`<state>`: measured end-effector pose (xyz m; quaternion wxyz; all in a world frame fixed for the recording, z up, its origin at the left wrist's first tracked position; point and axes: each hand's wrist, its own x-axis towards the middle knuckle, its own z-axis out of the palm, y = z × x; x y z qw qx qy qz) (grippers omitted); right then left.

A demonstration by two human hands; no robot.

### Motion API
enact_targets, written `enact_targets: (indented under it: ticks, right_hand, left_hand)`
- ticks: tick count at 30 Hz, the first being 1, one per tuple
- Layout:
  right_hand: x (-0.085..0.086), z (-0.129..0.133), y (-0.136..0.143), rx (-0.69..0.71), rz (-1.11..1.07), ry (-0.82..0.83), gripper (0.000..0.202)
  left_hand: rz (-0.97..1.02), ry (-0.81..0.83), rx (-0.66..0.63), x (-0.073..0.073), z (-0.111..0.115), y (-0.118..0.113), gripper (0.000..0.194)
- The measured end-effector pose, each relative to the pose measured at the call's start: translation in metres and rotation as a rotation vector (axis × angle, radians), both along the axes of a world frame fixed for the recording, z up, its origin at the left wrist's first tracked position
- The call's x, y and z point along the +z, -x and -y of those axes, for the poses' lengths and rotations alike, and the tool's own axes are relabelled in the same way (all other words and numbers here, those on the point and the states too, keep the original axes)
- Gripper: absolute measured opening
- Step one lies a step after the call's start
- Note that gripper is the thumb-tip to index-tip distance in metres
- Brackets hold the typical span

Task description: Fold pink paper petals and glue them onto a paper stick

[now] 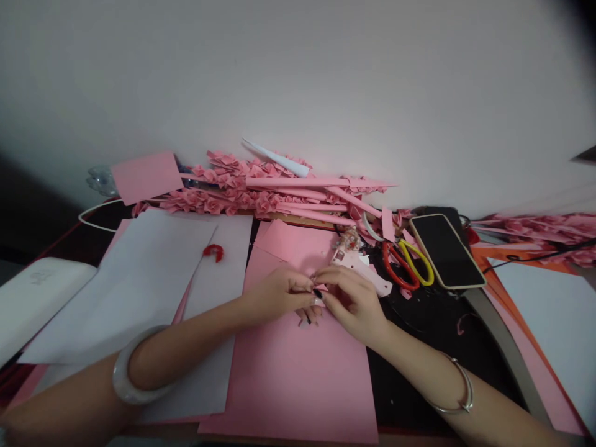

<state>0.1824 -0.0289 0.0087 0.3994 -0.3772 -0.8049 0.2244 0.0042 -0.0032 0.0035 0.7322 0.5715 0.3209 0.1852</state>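
Observation:
Both hands meet over a large pink paper sheet (302,379) at the middle of the table. My left hand (282,295) is closed in a pinch, its fingertips against those of the other hand. My right hand (354,298) is pinched closed too. A small piece of pink paper (321,287) shows between the fingertips, mostly hidden by them. Just behind my right hand lies a pale pink tool that looks like a glue gun (372,276). Scissors with red and yellow handles (410,264) rest to its right.
Pink paper flower stems (261,192) are piled along the wall. White sheets (139,279) with a red curved object (213,251) lie left, beside a white box-like device (46,298). A phone (447,251) lies right of the scissors; more paper (554,316) lies far right.

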Motion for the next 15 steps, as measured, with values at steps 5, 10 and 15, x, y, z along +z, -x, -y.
enact_targets:
  ticks: [5,10,15]
  right_hand:
    - [0.0006,0.0008,0.0017,0.023,-0.08,-0.021,0.013]
    - [0.0028,0.0025,0.0028,0.022,-0.109,-0.021,0.013]
    - [0.0024,0.0034,0.0024,0.034,-0.086,-0.034,0.014]
  left_hand:
    - [-0.02,-0.01,-0.007,0.0023,-0.0005,0.0005,0.013]
    - [-0.015,0.014,-0.015,0.0025,0.0001,0.0012,0.014]
    - [-0.019,0.024,-0.037,0.0004,-0.0001,0.002,0.013]
